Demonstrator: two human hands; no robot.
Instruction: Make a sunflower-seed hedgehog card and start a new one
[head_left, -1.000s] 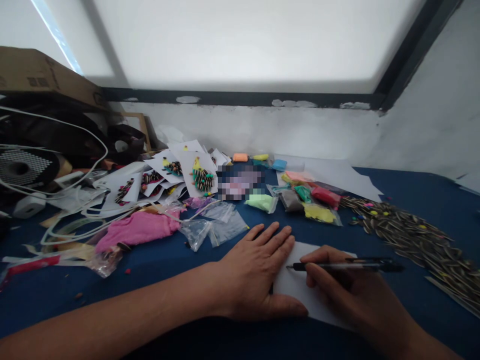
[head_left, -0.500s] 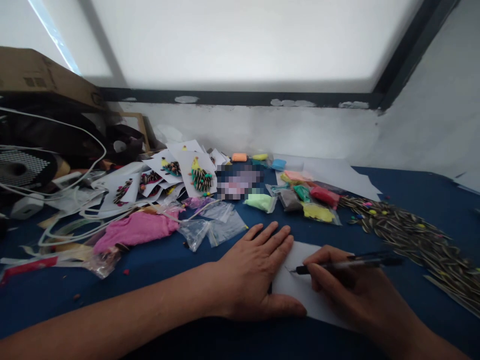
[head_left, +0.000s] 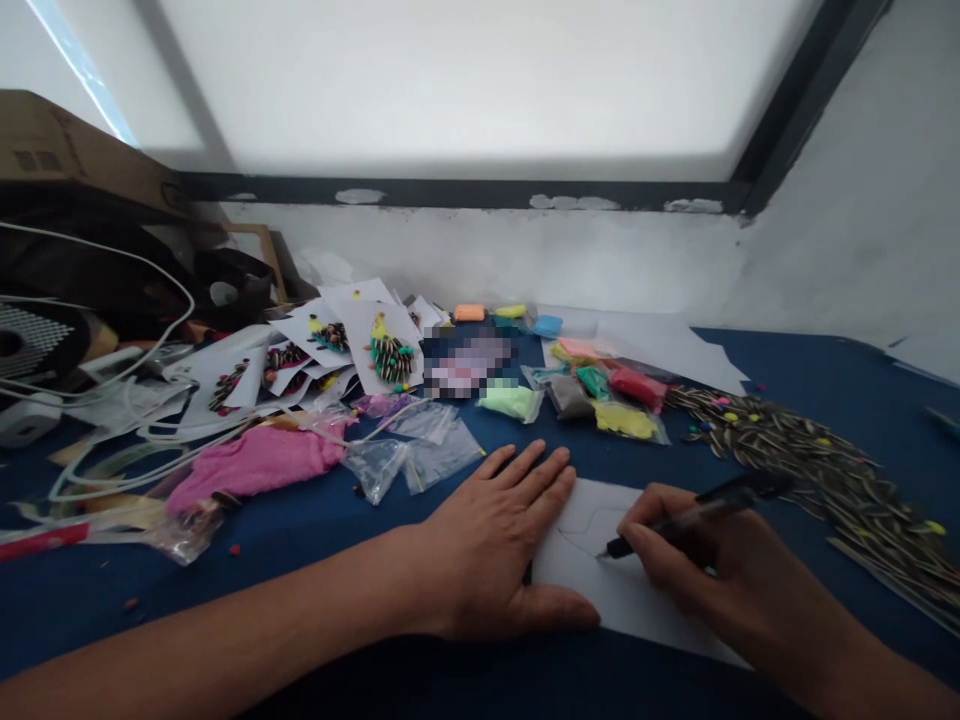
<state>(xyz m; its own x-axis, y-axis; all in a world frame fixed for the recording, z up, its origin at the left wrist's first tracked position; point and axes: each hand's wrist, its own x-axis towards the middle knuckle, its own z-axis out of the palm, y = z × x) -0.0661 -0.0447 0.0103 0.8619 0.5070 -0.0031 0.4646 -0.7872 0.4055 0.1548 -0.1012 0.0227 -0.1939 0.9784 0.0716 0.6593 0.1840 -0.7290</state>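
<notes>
Paper (head_left: 637,605) on the blue surface (head_left: 285,530), between left hand (head_left: 502,545) and right hand (head_left: 712,580): pressing its left edge down with the former, spread flat and gripping nothing, while pinching a dark pen (head_left: 716,503) in the curled fingers of the latter and holding its tip at the end of a thin drawn line (head_left: 578,543). Working near striped seeds (head_left: 802,455) beyond and right of the right hand, colored packets (head_left: 626,420) beyond both, clear bags (head_left: 442,458) just beyond the left.
</notes>
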